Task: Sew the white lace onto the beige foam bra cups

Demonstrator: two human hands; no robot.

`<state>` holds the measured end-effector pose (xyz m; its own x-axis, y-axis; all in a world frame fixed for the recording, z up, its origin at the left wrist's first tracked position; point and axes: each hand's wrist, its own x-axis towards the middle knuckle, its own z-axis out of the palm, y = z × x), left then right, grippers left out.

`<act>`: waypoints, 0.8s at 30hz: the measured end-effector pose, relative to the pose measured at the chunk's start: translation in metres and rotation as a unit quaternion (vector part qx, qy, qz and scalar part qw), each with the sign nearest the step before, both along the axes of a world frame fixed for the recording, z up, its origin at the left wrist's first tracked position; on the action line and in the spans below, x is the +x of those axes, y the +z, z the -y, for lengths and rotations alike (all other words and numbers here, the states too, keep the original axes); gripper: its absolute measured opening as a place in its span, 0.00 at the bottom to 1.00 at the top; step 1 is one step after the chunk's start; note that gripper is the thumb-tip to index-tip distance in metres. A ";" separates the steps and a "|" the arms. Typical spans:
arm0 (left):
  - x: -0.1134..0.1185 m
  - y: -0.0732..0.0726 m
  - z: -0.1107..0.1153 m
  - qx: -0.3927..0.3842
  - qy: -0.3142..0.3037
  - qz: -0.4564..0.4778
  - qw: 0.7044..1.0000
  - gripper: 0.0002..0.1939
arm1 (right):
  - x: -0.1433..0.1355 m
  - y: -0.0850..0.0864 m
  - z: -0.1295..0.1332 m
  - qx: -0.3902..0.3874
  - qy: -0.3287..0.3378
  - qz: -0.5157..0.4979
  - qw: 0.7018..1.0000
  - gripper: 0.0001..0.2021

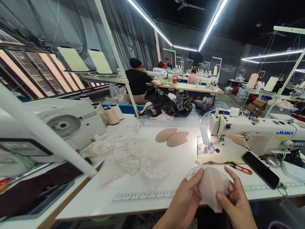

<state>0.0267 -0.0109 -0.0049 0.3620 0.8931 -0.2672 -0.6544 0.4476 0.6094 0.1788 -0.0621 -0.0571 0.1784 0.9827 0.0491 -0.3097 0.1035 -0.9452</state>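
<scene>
Beige foam cup (211,187) clamped by fingers of both hands; lace pile (133,156) left, sewing machine (252,132) beyond.

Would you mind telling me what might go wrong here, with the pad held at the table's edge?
The beige pad, pinched between left hand and right hand, hangs past the table edge and might drop. The red scissors and phone lie close enough to be knocked.

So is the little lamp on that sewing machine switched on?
On: the lamp glows, brightly lighting the plate under the sewing machine.
</scene>
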 end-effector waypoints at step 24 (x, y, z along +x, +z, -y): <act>0.002 0.029 -0.029 -0.093 0.092 -0.027 0.991 0.11 | 0.066 0.029 0.023 0.056 0.196 0.316 0.927 0.09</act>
